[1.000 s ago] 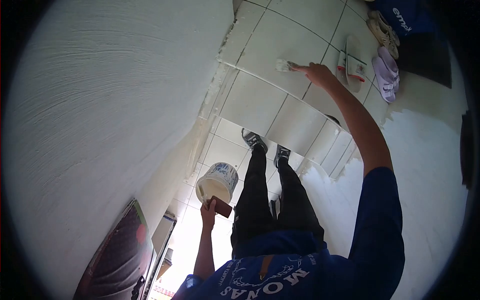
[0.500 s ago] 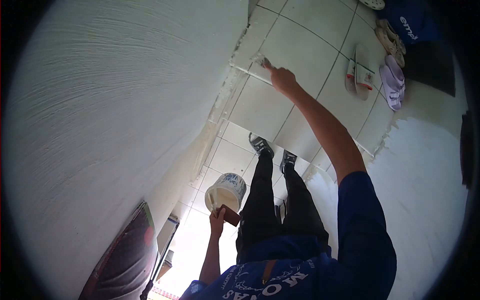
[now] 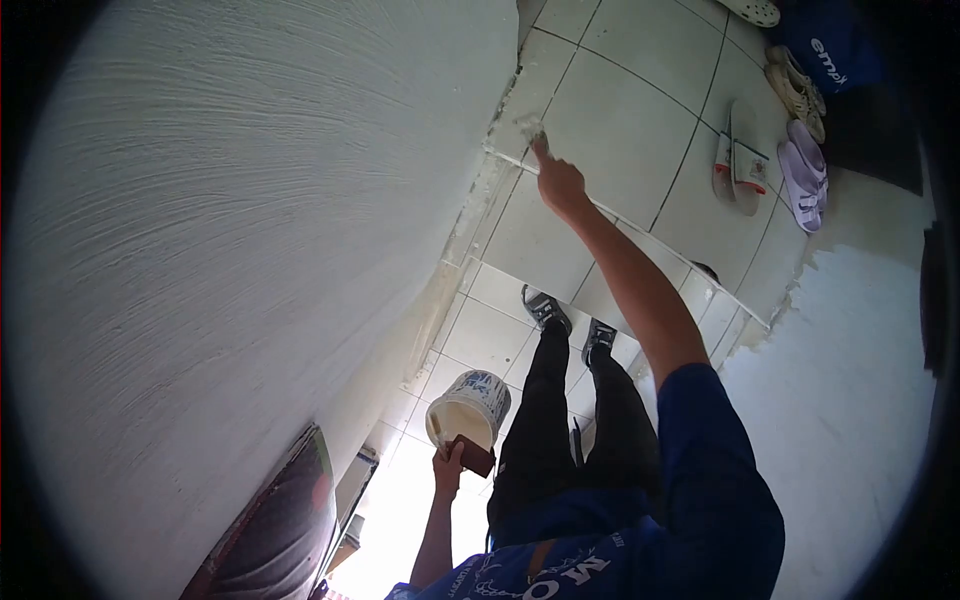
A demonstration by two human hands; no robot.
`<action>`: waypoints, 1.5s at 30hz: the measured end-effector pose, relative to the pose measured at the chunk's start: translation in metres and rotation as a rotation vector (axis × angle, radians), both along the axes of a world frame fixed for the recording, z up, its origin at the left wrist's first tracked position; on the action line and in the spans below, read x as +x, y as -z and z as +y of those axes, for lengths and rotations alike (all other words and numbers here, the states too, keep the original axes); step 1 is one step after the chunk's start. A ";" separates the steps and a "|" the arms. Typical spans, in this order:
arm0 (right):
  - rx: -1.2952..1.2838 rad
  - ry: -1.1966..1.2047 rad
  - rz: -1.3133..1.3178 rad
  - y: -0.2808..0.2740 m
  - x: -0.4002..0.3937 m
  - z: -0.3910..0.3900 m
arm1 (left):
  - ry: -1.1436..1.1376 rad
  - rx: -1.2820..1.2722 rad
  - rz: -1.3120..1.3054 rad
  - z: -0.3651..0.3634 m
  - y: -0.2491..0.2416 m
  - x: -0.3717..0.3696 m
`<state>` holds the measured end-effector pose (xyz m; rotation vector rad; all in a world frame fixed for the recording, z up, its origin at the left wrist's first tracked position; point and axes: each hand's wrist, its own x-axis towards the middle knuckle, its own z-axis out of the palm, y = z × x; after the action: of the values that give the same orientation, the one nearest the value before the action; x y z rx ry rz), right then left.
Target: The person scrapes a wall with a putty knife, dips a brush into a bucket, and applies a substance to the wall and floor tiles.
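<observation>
My right hand (image 3: 562, 186) is stretched forward over the white floor tiles (image 3: 625, 105), closed round a small scraper (image 3: 530, 127) whose pale blade lies near the tile edge beside the wall. Lower down, my left hand (image 3: 448, 470) is closed on a brown block-like object (image 3: 472, 457) at the rim of a white bucket (image 3: 480, 395). A light-coloured stick or handle (image 3: 437, 428) shows against the bucket's opening, just above that hand; whether the fingers touch it I cannot tell.
A rough white wall (image 3: 250, 200) fills the left. Clear-soled sandals (image 3: 742, 165), lilac sandals (image 3: 803, 175) and beige shoes (image 3: 797, 95) stand at the upper right, near a blue bag (image 3: 830, 50). A step edge crosses before my feet. A dark cushion-like object (image 3: 285, 520) leans at lower left.
The view has shifted, so floor, bucket and shoes appear further right and lower. My right hand has drawn back slightly towards me with the scraper. My left hand keeps its hold.
</observation>
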<state>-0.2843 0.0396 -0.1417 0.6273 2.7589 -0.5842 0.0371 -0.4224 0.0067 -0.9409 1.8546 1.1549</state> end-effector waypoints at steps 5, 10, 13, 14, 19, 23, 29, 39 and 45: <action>-0.037 0.066 -0.052 -0.017 -0.034 -0.011 | -0.017 0.025 0.035 0.003 -0.007 -0.002; -0.029 0.103 -0.109 -0.020 -0.030 -0.024 | 0.002 -0.008 -0.015 0.005 -0.011 -0.001; -0.060 0.130 -0.066 -0.019 -0.057 -0.005 | -0.026 -0.049 0.035 0.005 -0.007 0.002; -0.064 0.123 -0.059 -0.019 -0.059 -0.004 | -0.042 -0.066 0.057 0.004 -0.010 0.005; -0.002 -0.053 0.012 -0.022 -0.004 -0.027 | -0.061 -0.011 -0.033 0.001 -0.008 0.017; -0.078 -0.067 -0.054 -0.016 0.002 -0.034 | -0.081 -0.001 -0.051 0.004 0.000 0.017; -0.094 0.043 -0.054 -0.014 -0.010 -0.048 | -0.065 0.012 -0.039 0.007 0.000 0.015; -0.161 0.098 -0.116 -0.016 -0.011 -0.065 | -0.094 0.027 -0.003 0.005 -0.006 0.005; -0.182 0.136 -0.023 -0.009 -0.039 -0.049 | -0.091 -0.017 0.065 -0.005 -0.005 0.009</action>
<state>-0.3234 -0.0098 -0.1323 0.7774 2.6174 -0.8409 0.0456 -0.4273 0.0121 -1.0169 1.8925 1.2393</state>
